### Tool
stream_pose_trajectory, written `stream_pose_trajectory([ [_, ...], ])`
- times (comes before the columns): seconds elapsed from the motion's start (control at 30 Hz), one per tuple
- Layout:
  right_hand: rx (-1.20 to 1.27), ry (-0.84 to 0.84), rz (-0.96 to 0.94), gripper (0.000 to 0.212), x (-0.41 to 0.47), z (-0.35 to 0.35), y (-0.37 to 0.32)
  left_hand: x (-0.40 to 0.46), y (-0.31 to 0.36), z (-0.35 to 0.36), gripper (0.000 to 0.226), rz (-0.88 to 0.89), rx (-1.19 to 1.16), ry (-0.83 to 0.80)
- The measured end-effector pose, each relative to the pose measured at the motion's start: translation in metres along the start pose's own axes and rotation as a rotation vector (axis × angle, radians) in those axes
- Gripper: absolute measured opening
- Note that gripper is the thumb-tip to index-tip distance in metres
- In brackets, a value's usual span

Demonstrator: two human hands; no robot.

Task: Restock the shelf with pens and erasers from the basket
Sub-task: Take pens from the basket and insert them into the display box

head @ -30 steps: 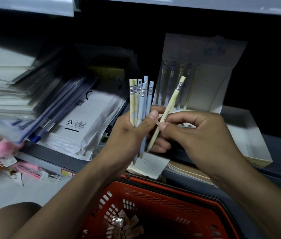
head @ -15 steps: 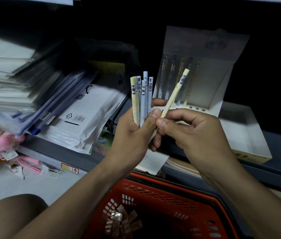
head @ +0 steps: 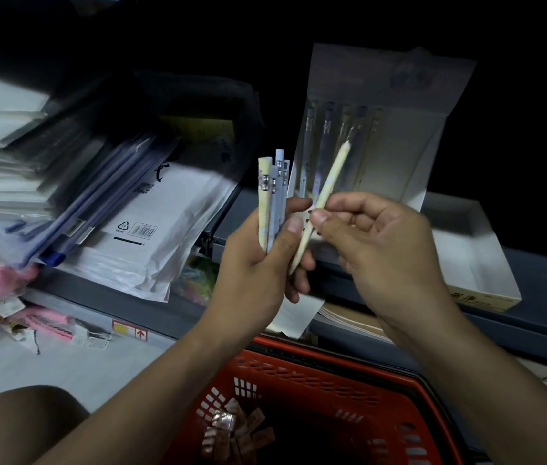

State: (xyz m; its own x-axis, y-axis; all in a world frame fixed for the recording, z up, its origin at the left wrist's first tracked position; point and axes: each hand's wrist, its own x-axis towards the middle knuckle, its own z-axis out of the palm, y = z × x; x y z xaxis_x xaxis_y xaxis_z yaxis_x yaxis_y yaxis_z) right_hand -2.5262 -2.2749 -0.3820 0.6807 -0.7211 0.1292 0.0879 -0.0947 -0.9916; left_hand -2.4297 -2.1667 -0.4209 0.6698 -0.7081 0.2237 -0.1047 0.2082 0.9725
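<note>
Now the right hand (head: 379,243) pinches one pale yellow pen (head: 324,199) mid-shaft, while the left hand (head: 262,263) clasps a bundle of blue and yellow pens (head: 274,196). Best slide it upright into the white cardboard display box (head: 460,250) behind, above the red plastic basket (head: 349,374).

A stationery shop is indicated: left of the held pens, packaged envelopes (head: 151,226) with a barcode are stacked on a grey shelf (head: 97,293) (a price label is fixed to its edge), and below them a red shopping basket (head: 315,367) is seen
</note>
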Motion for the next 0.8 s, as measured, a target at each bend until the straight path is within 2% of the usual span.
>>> stream_pose_trajectory([
  [0.13, -0.054, 0.105, -0.119, 0.008, 0.015, -0.011, -0.001, 0.001, -0.004, -0.006, 0.019, 0.126, 0.396, 0.139],
  [0.3, -0.144, 0.189, -0.194, 0.009, 0.027, -0.018, -0.003, 0.003, -0.011, -0.018, 0.031, 0.245, 0.819, 0.158],
  [0.37, -0.176, 0.21, -0.181, 0.008, 0.032, -0.018, 0.0, 0.002, -0.013, -0.021, 0.011, 0.297, 0.958, 0.106],
  [0.4, -0.179, 0.216, -0.175, 0.009, 0.034, -0.017, 0.002, 0.001, -0.013, -0.022, 0.01, 0.313, 1.005, 0.093],
  [0.5, -0.191, 0.237, -0.183, 0.01, 0.035, -0.014, 0.005, 0.002, -0.018, -0.025, 0.028, 0.376, 1.083, 0.067],
  [0.8, -0.395, 0.342, -0.254, 0.014, 0.049, -0.014, 0.015, 0.006, -0.021, -0.028, 0.032, 0.425, 1.132, 0.065],
])
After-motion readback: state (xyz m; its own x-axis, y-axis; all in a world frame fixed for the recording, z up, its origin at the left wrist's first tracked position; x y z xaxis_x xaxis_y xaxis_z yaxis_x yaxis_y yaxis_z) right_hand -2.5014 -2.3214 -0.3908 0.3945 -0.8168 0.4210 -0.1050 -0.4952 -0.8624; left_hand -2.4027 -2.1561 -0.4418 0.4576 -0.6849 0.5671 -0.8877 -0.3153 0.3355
